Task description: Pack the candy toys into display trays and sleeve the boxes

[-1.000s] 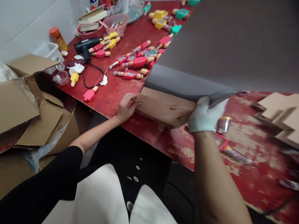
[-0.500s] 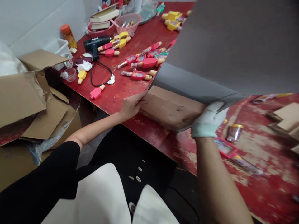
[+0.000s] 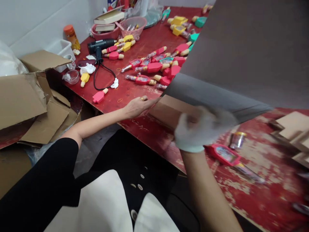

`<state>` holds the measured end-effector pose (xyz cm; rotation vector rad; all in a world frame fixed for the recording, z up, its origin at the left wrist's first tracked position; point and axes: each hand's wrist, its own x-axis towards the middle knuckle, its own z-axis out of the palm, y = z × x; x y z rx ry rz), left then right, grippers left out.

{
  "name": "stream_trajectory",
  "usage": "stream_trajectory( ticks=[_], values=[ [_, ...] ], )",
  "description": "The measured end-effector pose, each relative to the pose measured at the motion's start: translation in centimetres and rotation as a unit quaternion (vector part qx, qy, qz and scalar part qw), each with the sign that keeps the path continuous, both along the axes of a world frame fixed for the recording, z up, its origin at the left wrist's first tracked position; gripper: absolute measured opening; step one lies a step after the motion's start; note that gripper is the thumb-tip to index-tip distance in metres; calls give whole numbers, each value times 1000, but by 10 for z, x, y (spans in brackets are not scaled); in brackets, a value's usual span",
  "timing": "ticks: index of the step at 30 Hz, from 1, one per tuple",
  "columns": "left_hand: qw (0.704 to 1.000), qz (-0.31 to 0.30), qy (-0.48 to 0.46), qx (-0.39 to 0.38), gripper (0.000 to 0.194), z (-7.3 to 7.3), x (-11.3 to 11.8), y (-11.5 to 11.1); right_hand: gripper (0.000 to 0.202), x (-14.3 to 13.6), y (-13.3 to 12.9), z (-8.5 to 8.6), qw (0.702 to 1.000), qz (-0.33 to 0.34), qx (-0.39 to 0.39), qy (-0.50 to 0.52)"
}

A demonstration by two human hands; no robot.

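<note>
A large grey sheet or panel (image 3: 241, 54) rises over the right half of the red table (image 3: 154, 141), with a brown cardboard piece (image 3: 166, 111) under its lower edge. My bare left hand (image 3: 140, 106) is at the sheet's lower left corner, its fingers stretched toward the corner; the thumb side shows a ring, and the grip is partly hidden. My right hand (image 3: 202, 127), in a white glove, is blurred in front of the cardboard and the sheet's lower edge. Its fingers are smeared, so what it holds is unclear.
Pink toys (image 3: 154, 67) and yellow toys (image 3: 178, 21) lie across the table. A black heat gun (image 3: 98, 48) with its cord is at the left. Near my right forearm are a red toy (image 3: 224, 154) and a small jar (image 3: 238, 140). Cardboard boxes (image 3: 21, 100) stand left; cardboard pieces (image 3: 294, 125) lie right.
My right hand has moved left across the cardboard. The sheet has shifted right, showing more toys behind it. The fingers of my left hand have straightened.
</note>
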<state>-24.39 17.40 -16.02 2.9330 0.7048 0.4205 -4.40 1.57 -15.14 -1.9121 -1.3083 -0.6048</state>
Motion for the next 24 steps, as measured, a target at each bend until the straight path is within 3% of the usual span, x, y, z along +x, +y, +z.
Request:
stream_trajectory(
  ticks=[2,4,7,12,15,20,22,24],
  values=[
    [999,-25,-11,17,54,-2,6,4,51,-18,14,25,977,133,-155,-55],
    [999,-42,-10,29,54,-5,9,8,49,-26,32,47,938,187,-284,-59],
    [998,-38,1,40,56,-6,8,11,44,-24,46,70,909,168,-382,-16],
    [998,-35,-1,58,62,-8,6,10,41,-9,40,88,913,101,-394,30],
    [997,-43,-13,61,63,-11,9,7,40,-1,46,89,913,101,-395,29],
    [993,-25,-113,19,49,-15,22,-6,41,1,75,64,878,236,-415,19],
    [986,-30,-164,18,45,-13,30,-10,47,-1,79,52,886,240,-396,30],
    [981,-61,-183,30,43,-11,39,-10,50,0,72,44,905,202,-373,39]
  ],
)
